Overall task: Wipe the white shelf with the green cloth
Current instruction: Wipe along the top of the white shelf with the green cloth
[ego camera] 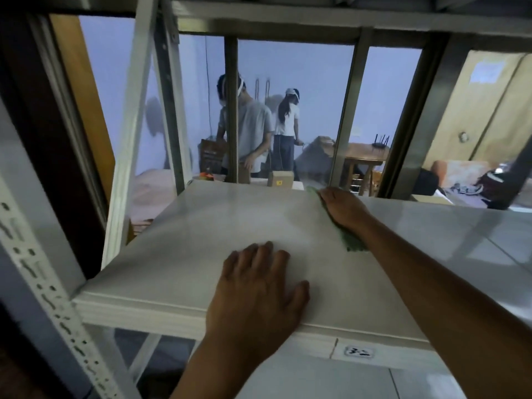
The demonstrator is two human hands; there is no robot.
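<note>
The white shelf fills the middle of the head view, its board flat and bare. My right hand reaches to the far right part of the board and presses the green cloth flat under the palm. Most of the cloth is hidden by the hand; a strip shows below the wrist and a tip at the fingertips. My left hand lies flat on the board near the front edge, fingers spread, holding nothing.
White perforated uprights frame the shelf at left, with another shelf level overhead. A label reading 3-2 sits on the front rail. Beyond the shelf stand two people, small cardboard boxes, a wooden table and a door at right.
</note>
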